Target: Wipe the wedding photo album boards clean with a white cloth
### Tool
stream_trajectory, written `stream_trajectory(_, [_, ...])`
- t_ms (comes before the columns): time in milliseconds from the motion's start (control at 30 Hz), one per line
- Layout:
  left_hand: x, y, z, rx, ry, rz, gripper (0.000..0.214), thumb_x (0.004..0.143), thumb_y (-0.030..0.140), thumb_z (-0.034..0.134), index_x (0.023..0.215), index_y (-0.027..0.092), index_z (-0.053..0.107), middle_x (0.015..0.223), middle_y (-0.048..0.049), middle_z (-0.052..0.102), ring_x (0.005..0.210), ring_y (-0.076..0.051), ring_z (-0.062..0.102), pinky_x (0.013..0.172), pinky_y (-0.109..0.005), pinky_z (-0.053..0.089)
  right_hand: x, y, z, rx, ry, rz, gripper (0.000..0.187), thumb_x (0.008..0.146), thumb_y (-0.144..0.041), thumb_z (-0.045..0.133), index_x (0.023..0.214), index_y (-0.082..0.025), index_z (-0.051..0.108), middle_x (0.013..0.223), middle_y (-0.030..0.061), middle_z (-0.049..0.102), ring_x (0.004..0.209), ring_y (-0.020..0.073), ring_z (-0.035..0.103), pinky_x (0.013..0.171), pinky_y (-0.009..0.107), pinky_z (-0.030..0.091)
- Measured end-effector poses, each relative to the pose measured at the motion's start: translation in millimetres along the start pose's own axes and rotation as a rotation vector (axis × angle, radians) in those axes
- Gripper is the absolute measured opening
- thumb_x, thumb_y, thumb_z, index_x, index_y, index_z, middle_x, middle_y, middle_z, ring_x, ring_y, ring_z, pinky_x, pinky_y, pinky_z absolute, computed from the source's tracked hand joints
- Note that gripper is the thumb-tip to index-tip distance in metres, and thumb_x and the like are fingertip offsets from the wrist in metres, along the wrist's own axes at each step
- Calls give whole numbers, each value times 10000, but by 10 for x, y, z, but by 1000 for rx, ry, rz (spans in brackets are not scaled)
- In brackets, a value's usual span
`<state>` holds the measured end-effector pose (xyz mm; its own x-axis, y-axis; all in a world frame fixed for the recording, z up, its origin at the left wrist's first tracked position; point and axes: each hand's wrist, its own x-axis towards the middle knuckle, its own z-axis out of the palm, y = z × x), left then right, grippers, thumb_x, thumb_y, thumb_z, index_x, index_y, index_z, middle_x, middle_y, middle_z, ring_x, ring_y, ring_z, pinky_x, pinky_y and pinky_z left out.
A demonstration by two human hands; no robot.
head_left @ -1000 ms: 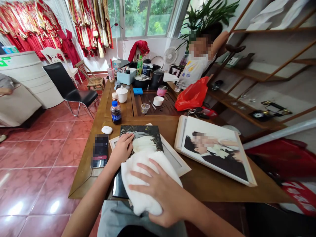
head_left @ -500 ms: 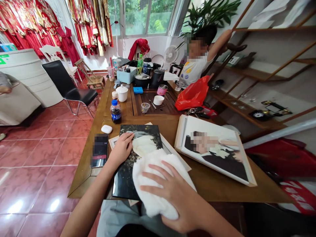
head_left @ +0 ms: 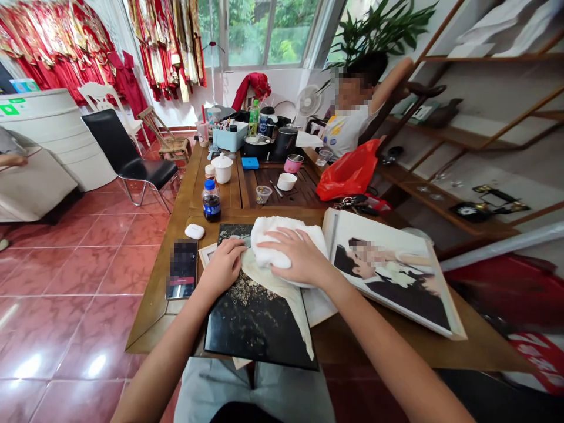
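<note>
A dark glossy photo panel, printed with a pale dress shape and gold specks, lies at the table's near edge, overhanging it slightly. My left hand rests on the panel's left side, its fingers laid on the surface. A folded white towel covers the panel's upper right corner. Over it, my right hand presses down with spread fingers, keeping the towel in its grasp. Under the panel, part of a light-coloured frame sticks out. To the right, a framed photo of people lies face up.
A phone, a white earbud case and a blue-capped bottle stand left of the panel. Beyond are a small white bowl, a lidded white pot and a red plastic bag. A person sits at the far side.
My right hand has pushed the towel up and away from me, from the panel's near right part to its far right corner, uncovering the lower dress. My left hand stays on the left side.
</note>
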<state>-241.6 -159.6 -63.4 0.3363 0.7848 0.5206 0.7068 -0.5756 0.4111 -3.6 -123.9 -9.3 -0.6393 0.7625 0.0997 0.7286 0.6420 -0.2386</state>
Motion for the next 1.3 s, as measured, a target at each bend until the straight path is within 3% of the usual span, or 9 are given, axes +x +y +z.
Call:
stream_trajectory(200, [-15, 42, -43, -12, -161, 87, 432, 896, -10, 477, 1169, 222, 719, 1222, -65, 710, 1153, -195, 669, 1016, -336, 564, 495, 78, -23, 38, -42, -149, 519, 794, -361, 654, 1311, -331, 676, 1485, 46, 572, 1384, 371, 430, 1137, 618, 269])
stream_trajectory(433, [-34, 52, -53, 86, -265, 85, 495, 876, -13, 462, 1217, 225, 731, 1229, -56, 741, 1148, -210, 692, 1019, -356, 572, 1015, -153, -21, 127, -132, -372, 506, 789, -320, 647, 1293, -324, 692, 1456, -2, 609, 1378, 306, 464, 1153, 513, 297])
stream_trajectory(600, [-34, 66, -61, 61, -262, 17, 494, 880, 5, 488, 1226, 256, 737, 1234, -39, 742, 1154, -199, 697, 1042, -338, 560, 1123, -229, 32, 159, -146, -411, 446, 805, -329, 637, 1244, -324, 716, 1436, -17, 626, 1390, 300, 451, 1153, 513, 287])
stream_trajectory(767, [-36, 80, -59, 14, -265, -28, 468, 910, 18, 487, 1228, 256, 736, 1278, -31, 720, 1181, -194, 683, 1056, -333, 552, 947, -35, 21, 150, -117, -350, 465, 801, -353, 650, 1257, -287, 707, 1447, 34, 615, 1390, 312, 454, 1159, 535, 280])
stream_trajectory(1000, [-33, 68, -36, -16, -209, -3, 452, 881, -8, 517, 1174, 242, 755, 1255, -43, 722, 1199, -189, 669, 1061, -319, 548, 447, 195, -59, 99, -67, -233, 502, 780, -321, 648, 1278, -283, 696, 1464, 54, 596, 1398, 356, 429, 1155, 605, 254])
stream_trajectory(1133, [-26, 70, -35, -48, -192, 0, 448, 875, -11, 494, 1118, 248, 768, 1241, -34, 729, 1189, -182, 670, 1070, -325, 542, 135, 136, -21, 85, -57, -187, 562, 748, -311, 645, 1310, -308, 676, 1482, 52, 578, 1415, 374, 399, 1156, 647, 219])
stream_trajectory(1300, [-9, 98, -63, -67, -173, -31, 380, 899, 19, 470, 1073, 221, 741, 1220, -63, 721, 1144, -200, 680, 1038, -342, 559, -346, -115, 19, 97, -52, -135, 653, 699, -277, 641, 1350, -330, 651, 1506, 41, 553, 1434, 385, 374, 1178, 648, 178])
